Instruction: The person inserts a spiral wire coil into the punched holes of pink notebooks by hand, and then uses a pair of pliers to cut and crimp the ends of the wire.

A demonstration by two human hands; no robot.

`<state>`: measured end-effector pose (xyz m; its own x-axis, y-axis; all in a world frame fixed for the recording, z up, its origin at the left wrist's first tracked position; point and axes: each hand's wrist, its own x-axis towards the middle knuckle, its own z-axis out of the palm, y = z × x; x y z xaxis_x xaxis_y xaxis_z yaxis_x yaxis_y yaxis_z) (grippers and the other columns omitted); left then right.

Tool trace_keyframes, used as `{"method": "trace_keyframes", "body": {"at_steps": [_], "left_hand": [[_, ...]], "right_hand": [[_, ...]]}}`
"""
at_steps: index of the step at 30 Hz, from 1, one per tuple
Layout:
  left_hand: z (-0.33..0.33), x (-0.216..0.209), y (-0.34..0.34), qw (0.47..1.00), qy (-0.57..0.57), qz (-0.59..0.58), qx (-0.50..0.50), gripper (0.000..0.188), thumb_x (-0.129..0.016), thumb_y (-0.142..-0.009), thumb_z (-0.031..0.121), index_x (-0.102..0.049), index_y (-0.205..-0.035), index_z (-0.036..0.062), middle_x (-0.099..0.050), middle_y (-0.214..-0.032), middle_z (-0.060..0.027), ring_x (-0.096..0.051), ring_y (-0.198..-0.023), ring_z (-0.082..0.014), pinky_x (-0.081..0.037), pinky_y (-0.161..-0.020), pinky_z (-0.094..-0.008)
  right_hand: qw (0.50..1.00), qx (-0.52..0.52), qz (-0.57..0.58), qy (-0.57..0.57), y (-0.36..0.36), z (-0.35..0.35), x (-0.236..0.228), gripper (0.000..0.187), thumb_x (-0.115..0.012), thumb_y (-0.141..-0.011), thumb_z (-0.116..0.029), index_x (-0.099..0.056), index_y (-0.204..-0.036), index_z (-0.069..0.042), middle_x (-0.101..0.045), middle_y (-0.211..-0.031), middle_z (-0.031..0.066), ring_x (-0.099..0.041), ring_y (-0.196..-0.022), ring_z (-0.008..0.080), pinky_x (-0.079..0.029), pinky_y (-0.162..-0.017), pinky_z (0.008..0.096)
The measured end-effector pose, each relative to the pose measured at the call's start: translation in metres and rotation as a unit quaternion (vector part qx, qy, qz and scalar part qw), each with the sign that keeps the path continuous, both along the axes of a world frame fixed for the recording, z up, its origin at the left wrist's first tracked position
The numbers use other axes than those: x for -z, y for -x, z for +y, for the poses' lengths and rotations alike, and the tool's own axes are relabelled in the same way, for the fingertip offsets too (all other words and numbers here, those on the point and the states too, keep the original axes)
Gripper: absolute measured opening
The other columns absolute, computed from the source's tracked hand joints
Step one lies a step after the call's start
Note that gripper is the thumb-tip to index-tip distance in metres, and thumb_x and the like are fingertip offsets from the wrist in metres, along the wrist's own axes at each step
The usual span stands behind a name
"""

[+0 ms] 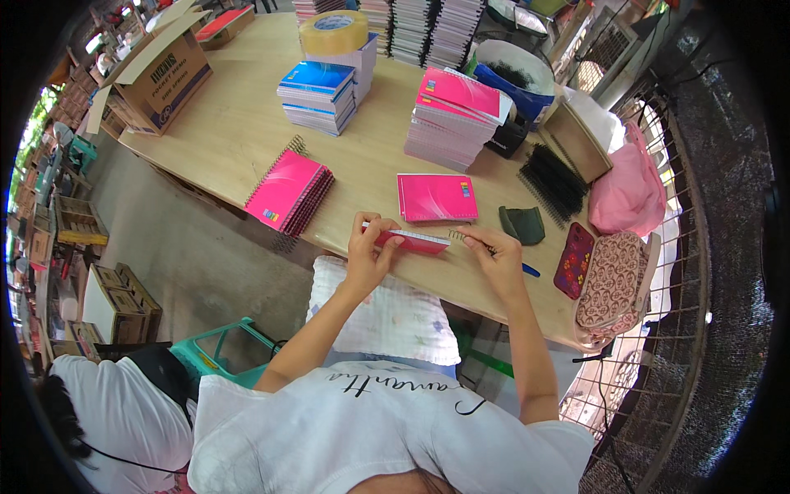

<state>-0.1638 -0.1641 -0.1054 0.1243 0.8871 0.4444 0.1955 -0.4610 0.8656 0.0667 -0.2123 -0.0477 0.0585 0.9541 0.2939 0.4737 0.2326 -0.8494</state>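
Observation:
Close to the table's near edge, my left hand [370,253] grips a small pink notebook [424,244], tilted so the white page edges show. My right hand [496,259] pinches a thin binding coil [457,235] at the notebook's right end. I cannot tell whether the coil passes through the page holes. Just beyond lies a low stack of pink notebooks [436,198], with no coil visible on it. To the left, a pile of coil-bound pink notebooks [288,191] sits at the table edge. A dark green cloth piece [522,225] lies beyond my right hand.
A tall pink stack [448,132], blue notebooks [317,95] and a tape roll [333,33] stand farther back. Black coils [551,181], a phone [573,259], a patterned pouch [613,284] and a blue pen [531,270] lie right. A carton [169,86] stands far left.

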Motion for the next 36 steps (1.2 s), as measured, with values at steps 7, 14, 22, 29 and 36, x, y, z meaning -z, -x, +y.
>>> {"method": "trace_keyframes", "body": {"at_steps": [7,14,22,29,36], "left_hand": [[0.006,0.007,0.0,0.998,-0.061,0.028,-0.018,0.019,-0.071,-0.082,0.003,-0.062,-0.098,0.0032,-0.046,-0.104,-0.01,-0.053,-0.093,-0.02,-0.049,-0.072,-0.0277],[0.004,0.001,-0.003,1.0,0.008,-0.025,-0.006,0.018,-0.072,-0.082,0.008,-0.064,-0.097,0.0047,-0.049,-0.102,-0.0115,-0.057,-0.089,-0.0236,-0.051,-0.067,-0.0314],[0.004,0.002,-0.004,1.0,0.001,-0.02,-0.004,0.016,-0.071,-0.084,0.007,-0.062,-0.097,0.0033,-0.046,-0.102,-0.0091,-0.056,-0.086,-0.0192,-0.05,-0.067,-0.0286],[0.006,0.003,-0.003,0.998,-0.058,0.022,-0.02,0.016,-0.071,-0.083,0.006,-0.063,-0.097,0.0027,-0.047,-0.101,-0.0094,-0.055,-0.084,-0.0197,-0.052,-0.065,-0.0295],[0.0,-0.006,-0.005,1.0,0.012,-0.008,-0.001,0.022,-0.075,-0.081,0.009,-0.059,-0.095,0.0025,-0.045,-0.1,-0.008,-0.052,-0.089,-0.0193,-0.046,-0.077,-0.0291]], "right_hand": [[0.997,-0.056,-0.045,-0.012,-0.002,0.008,-0.004,0.02,-0.07,-0.08,-0.002,-0.073,-0.1,-0.004,-0.07,-0.089,0.0078,-0.063,-0.085,0.0204,-0.05,-0.071,0.0305],[0.992,-0.08,-0.045,-0.082,-0.001,0.011,-0.001,0.02,-0.07,-0.074,0.005,-0.073,-0.091,-0.006,-0.068,-0.089,0.0078,-0.062,-0.087,0.0248,-0.049,-0.08,0.0352],[0.983,-0.098,-0.067,-0.142,-0.004,0.012,0.006,0.021,-0.071,-0.071,0.007,-0.071,-0.086,-0.006,-0.066,-0.089,0.0068,-0.062,-0.086,0.0243,-0.049,-0.077,0.035],[0.993,-0.107,-0.024,-0.034,-0.001,0.005,0.003,0.019,-0.066,-0.082,-0.001,-0.067,-0.101,-0.004,-0.065,-0.091,0.0113,-0.064,-0.08,0.0259,-0.05,-0.069,0.0328],[0.99,-0.076,-0.121,0.003,0.011,-0.002,-0.018,0.018,-0.063,-0.088,-0.012,-0.062,-0.103,-0.001,-0.065,-0.092,0.0153,-0.064,-0.085,0.0322,-0.05,-0.072,0.0389]]}}
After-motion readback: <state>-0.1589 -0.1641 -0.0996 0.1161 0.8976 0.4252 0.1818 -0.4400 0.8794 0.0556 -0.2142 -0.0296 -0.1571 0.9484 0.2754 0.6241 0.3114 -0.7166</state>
